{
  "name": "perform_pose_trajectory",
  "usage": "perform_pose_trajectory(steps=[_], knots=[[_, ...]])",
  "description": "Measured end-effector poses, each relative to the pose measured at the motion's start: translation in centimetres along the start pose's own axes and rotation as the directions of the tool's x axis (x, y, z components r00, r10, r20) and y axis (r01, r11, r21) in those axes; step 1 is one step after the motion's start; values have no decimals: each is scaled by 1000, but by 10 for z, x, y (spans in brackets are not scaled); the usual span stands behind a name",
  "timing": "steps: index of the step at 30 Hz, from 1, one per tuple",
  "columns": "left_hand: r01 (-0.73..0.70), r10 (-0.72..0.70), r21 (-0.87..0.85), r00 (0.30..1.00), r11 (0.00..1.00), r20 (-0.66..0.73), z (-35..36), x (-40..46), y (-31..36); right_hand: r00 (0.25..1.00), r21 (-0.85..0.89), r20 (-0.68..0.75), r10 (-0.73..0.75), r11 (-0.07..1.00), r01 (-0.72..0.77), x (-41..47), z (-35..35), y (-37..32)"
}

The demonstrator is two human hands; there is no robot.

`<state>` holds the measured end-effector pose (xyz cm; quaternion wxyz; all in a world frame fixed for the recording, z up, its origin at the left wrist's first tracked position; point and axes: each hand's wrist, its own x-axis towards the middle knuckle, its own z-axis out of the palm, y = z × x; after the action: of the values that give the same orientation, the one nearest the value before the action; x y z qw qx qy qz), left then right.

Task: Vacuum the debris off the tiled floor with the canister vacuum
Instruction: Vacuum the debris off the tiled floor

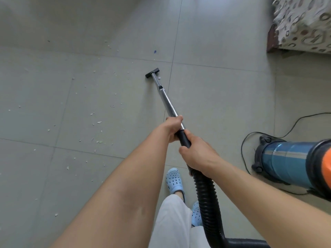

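Barely begun: both my hands, left hand [173,128] & right hand [198,158], grip wand [168,102]; nozzle [152,73] at 12, debris [96,115] mostly 9–10 o'clock.

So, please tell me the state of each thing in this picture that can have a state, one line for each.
left hand: grips the metal tube.
right hand: grips the black handle.
metal tube: extended, slanting down to the floor.
floor nozzle: on the tiles, a white scrap just beside it.
hose: bent, running towards the right.
canister: standing on the floor at the right.
power cord: lying loose on the floor.
debris: scattered, not yet picked up.
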<state>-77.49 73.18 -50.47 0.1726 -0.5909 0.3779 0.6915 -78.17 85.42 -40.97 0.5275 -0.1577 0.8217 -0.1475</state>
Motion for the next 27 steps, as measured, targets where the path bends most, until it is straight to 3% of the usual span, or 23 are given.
perform_pose_trajectory(steps=[5,19,27], knots=[[3,-3,18,1000,1000,30,24,-15,-30,1000,-30,-25,19,999,-20,-29,3,29],[-22,12,137,997,990,74,109,-32,-91,994,131,-37,99,987,-93,-70,0,123],[-26,10,263,998,964,62,135,-43,-118,991,467,95,98,875,-131,-95,-10,158]])
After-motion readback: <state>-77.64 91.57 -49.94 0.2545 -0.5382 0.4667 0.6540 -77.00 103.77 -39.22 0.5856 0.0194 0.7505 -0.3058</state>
